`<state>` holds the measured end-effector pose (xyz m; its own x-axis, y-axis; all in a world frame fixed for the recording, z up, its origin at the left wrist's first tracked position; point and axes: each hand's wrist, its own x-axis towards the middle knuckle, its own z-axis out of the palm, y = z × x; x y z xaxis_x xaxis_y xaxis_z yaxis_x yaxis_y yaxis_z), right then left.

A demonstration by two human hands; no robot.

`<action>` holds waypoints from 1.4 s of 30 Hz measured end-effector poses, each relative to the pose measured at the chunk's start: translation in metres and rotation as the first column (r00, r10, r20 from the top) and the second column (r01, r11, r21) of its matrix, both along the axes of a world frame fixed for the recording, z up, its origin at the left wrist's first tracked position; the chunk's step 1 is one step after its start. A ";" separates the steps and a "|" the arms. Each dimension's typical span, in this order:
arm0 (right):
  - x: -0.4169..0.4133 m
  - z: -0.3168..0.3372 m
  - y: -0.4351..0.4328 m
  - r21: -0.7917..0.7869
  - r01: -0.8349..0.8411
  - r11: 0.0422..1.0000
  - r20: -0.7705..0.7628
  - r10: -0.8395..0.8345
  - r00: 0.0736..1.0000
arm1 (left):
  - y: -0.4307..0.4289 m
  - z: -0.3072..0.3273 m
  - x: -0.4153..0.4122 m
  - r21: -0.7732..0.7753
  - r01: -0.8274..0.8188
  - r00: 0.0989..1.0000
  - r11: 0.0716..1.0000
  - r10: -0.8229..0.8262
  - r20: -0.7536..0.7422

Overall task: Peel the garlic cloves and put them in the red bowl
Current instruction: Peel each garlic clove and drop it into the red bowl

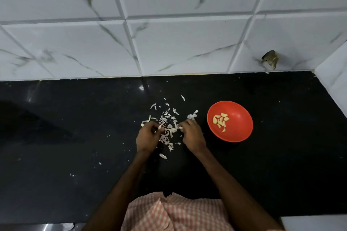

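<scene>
Tile wall (169,43) up top, black counter (75,137) across mid frame. Red bowl (238,131) centre-right w/ peeled cloves (220,121) in it. L hand (148,137) curled round a pale piece, prob a clove (160,126). R hand (193,135) pinches a white scrap (181,127). Skins (167,120) litter frame centre. Risk: clove same colour as skins, so a drop = lost in pile, or skin rides into bowl. Clove sits btwn both hands, bowl just right of R hand, apart.

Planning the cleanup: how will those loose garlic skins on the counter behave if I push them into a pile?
The garlic skins look thin and curled, so probably very light and floppy, crumpling rather than sliding. Tiny flecks lie scattered far over the black counter, so they likely drift or cling when swept.
</scene>
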<state>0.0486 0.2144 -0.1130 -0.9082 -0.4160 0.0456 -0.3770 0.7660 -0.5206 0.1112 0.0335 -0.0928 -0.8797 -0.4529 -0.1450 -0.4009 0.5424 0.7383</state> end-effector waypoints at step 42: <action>0.004 0.079 -0.051 -0.585 0.119 0.802 0.059 -0.104 0.993 | 0.011 0.068 -0.014 0.899 0.044 0.997 0.435 0.039 -0.068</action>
